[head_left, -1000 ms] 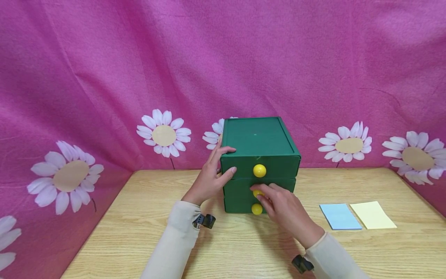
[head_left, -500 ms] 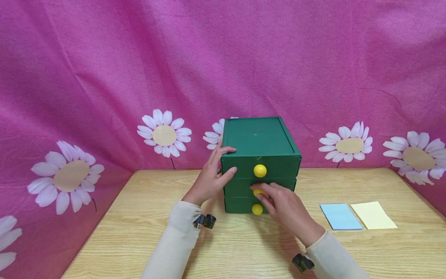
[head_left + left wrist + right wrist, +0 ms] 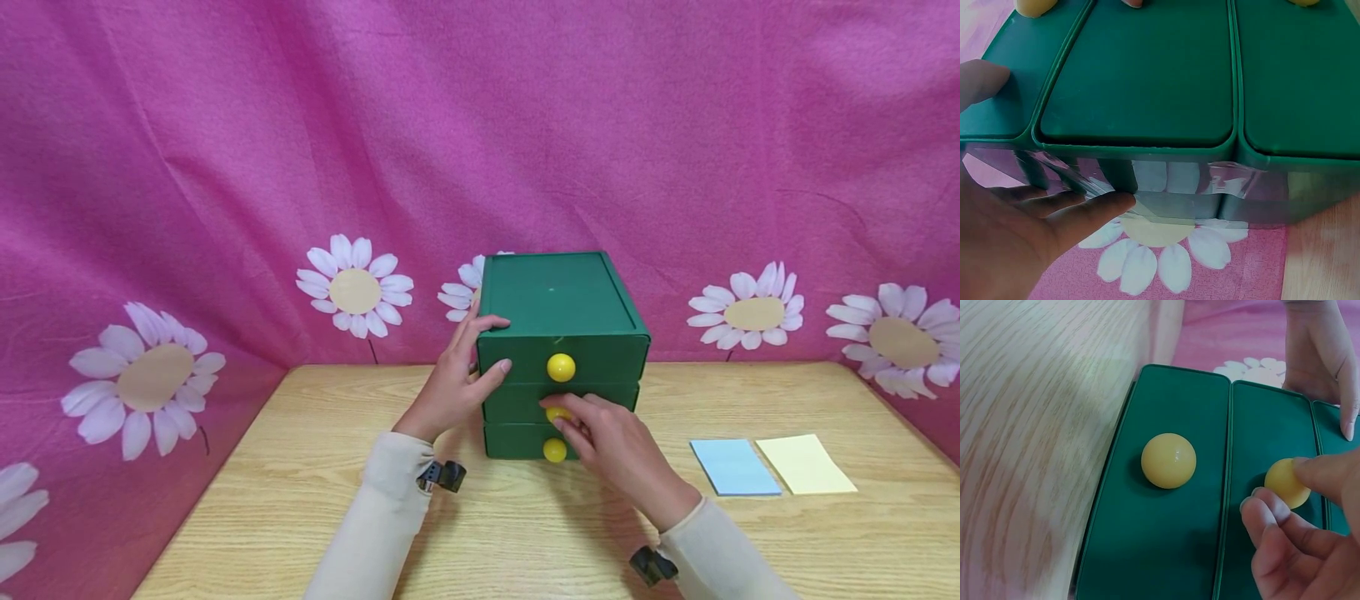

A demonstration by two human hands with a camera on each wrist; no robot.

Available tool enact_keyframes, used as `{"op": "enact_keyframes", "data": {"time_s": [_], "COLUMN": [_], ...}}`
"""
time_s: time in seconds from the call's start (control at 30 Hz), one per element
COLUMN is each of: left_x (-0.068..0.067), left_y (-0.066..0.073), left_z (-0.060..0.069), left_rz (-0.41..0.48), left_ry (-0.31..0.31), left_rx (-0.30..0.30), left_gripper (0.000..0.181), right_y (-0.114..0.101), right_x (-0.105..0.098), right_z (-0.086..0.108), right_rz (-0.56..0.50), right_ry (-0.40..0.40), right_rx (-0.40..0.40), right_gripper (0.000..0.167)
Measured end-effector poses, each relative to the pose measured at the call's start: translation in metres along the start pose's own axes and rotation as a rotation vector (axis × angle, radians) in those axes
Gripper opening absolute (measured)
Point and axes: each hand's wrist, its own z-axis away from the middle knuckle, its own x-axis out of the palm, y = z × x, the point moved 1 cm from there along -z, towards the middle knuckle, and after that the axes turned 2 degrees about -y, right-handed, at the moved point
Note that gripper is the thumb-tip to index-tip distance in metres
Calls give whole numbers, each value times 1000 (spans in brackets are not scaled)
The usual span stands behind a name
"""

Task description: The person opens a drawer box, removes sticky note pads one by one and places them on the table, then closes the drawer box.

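Observation:
A green drawer cabinet (image 3: 555, 293) with three stacked drawers stands on the table, all of them pushed in. Each drawer front carries a round yellow knob; the top knob (image 3: 561, 367) and the bottom knob (image 3: 1169, 460) show whole. My right hand (image 3: 618, 446) pinches the middle knob (image 3: 1286, 482) between thumb and fingers, hiding part of it. At the cabinet's upper left corner rests my left hand (image 3: 450, 385). Its thumb touches the top drawer's front, one finger reaches onto the top edge, and the other fingers lie straight along the clear side wall (image 3: 1179, 203).
A blue pad of paper (image 3: 735, 467) and a pale yellow pad (image 3: 806, 463) lie side by side on the wooden table (image 3: 300, 500), right of the cabinet. A pink cloth with daisies (image 3: 480, 125) hangs behind the table and along its sides.

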Motion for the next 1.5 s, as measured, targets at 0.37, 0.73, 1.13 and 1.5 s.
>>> {"op": "enact_keyframes", "data": {"time_s": [0.37, 0.73, 1.13, 1.5], "left_x": [-1, 0, -2, -2], "left_y": [1, 1, 1, 1], "left_z": [1, 0, 2, 2], "left_rz": [-7, -19, -75, -74], "left_ry": [0, -3, 2, -6], "left_rx": [-15, -7, -42, -38], "left_gripper": [49, 49, 49, 49], "right_y": [0, 7, 6, 3], "right_x": [0, 9, 5, 4], "right_z": [0, 4, 2, 3], "right_rz": [-34, -16, -89, -59], "right_ry": [-51, -90, -177, -277], "right_rx": [46, 3, -38, -62], "right_gripper": [22, 36, 50, 41]}}
